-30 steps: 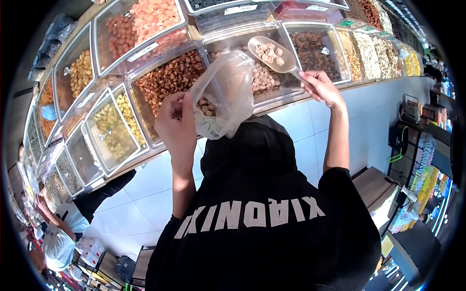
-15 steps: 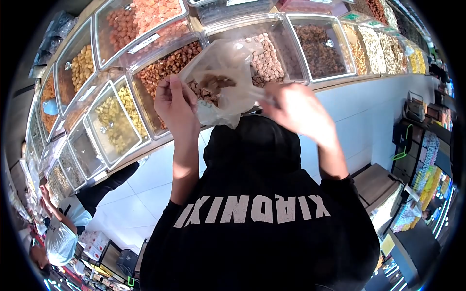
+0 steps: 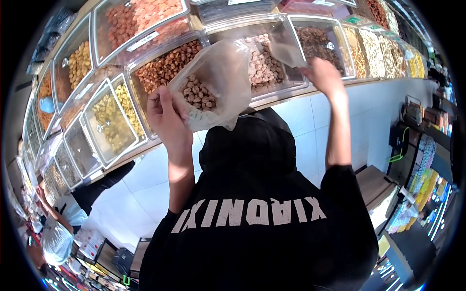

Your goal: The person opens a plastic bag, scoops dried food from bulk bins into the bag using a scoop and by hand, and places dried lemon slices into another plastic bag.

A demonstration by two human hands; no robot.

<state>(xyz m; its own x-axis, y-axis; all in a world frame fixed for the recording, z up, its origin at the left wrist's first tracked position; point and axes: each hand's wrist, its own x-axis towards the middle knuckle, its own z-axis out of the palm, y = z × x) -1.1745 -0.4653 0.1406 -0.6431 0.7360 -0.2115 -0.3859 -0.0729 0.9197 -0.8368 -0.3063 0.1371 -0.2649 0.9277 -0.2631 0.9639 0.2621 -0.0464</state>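
My left hand (image 3: 169, 119) pinches the edge of a clear plastic bag (image 3: 228, 72), which hangs open over the front of the bins. Round light-brown pieces (image 3: 196, 92) lie in the bottom of the bag. My right hand (image 3: 324, 77) is closed round the handle of a clear scoop (image 3: 287, 52), blurred by motion. The scoop is over the right part of an open bin (image 3: 291, 89) that holds similar pale brown pieces (image 3: 263, 63). Whether anything is in the scoop cannot be made out.
Left of that bin, another holds glossy brown nuts (image 3: 170, 65). Lidded bins hold yellow pieces (image 3: 116, 114), orange-pink pieces (image 3: 121, 26) and dark pieces (image 3: 315, 41). A person in a light top (image 3: 58, 242) stands at the lower left. Shelves with goods (image 3: 422, 189) are at the right.
My right hand moved the scoop of pieces from over the bin to the bag, then back right to the bin. More pieces now show in the bag. My left hand kept hold of the bag.
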